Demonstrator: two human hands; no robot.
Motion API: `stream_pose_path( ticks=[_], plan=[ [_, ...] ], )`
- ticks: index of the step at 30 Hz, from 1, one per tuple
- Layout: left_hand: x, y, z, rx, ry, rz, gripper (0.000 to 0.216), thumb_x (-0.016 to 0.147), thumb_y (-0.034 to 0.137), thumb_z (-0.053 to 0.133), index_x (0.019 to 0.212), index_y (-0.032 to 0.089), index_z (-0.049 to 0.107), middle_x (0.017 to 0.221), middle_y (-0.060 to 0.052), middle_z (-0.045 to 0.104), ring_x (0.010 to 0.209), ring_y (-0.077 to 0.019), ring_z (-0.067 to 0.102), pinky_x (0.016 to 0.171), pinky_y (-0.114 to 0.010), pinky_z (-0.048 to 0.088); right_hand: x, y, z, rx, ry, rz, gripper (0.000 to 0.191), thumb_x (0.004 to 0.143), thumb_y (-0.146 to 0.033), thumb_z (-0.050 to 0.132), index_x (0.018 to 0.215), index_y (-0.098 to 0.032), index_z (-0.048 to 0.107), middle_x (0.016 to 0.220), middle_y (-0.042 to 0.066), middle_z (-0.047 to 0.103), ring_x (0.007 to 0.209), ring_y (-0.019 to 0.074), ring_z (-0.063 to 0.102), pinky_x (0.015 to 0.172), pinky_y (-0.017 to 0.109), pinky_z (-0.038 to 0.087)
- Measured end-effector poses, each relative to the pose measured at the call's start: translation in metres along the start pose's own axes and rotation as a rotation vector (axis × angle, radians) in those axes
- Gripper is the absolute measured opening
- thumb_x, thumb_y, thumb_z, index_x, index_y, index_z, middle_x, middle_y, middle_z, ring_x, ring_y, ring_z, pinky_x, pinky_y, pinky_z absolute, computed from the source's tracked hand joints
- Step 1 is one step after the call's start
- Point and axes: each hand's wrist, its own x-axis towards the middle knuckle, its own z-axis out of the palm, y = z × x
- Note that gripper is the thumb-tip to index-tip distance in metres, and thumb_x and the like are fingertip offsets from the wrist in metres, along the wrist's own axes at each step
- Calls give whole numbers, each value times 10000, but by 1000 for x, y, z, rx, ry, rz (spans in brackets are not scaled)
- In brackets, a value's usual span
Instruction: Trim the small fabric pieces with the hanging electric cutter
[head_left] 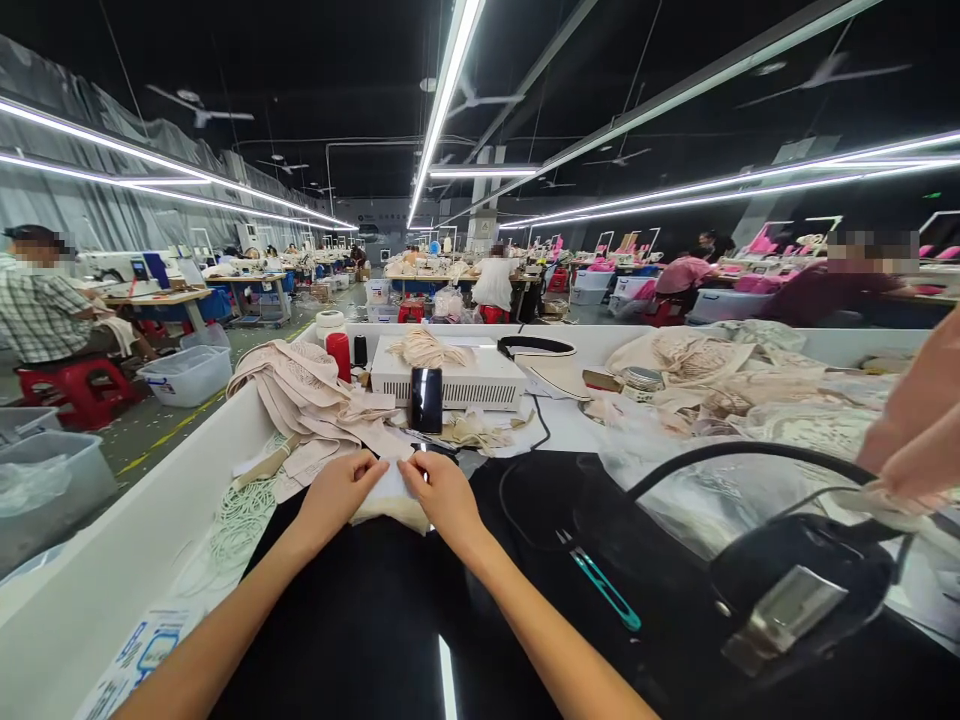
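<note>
My left hand (336, 498) and my right hand (448, 500) are close together over the black work surface (322, 620). Thumb and fingers of each are pinched at the upper edge of a small off-white fabric piece (388, 508), which spans the gap between them and hangs toward the surface. Just beyond my hands stands a dark phone (427, 400), leaning upright against a white vented box (480, 385). Beige fabric pieces (300, 385) are heaped behind my left hand. Teal thread snips (600, 582) lie to the right of my right forearm.
Pale green elastic cords (241, 525) lie at left, inside the white table rim (142, 540). A black corded device with a metal plate (787, 610) sits at right. Plastic-wrapped lace (787, 430), a visor (551, 370) and a red thread spool (338, 357) stand farther back. Several people sit beyond.
</note>
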Motion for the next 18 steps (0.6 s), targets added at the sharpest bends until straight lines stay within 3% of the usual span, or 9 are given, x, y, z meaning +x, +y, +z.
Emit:
stream_pose_path(
  ticks=[7, 12, 18],
  plan=[
    [4, -5, 12, 274, -78, -19, 294, 984, 413, 561, 886, 149, 643, 808, -2, 651, 740, -154, 637, 745, -350, 536, -5, 8, 13, -200, -67, 55, 211, 950, -277, 577, 777, -214, 679, 767, 36, 717, 763, 208, 637, 658, 288, 330],
    [4, -14, 25, 394, -118, 7, 254, 977, 389, 582, 981, 145, 654, 940, -34, 680, 850, -178, 663, 807, -387, 551, -8, 13, 23, -296, -123, 77, 172, 958, -284, 590, 859, -186, 691, 814, 32, 718, 831, 207, 654, 779, 320, 419],
    [2, -23, 40, 469, -74, -5, 246, 975, 370, 587, 1060, 145, 642, 1037, -55, 670, 939, -203, 658, 842, -412, 549, -10, 19, 34, -368, -162, 104, 170, 974, -291, 572, 913, -171, 676, 829, 32, 702, 859, 208, 653, 844, 362, 446]
  ],
)
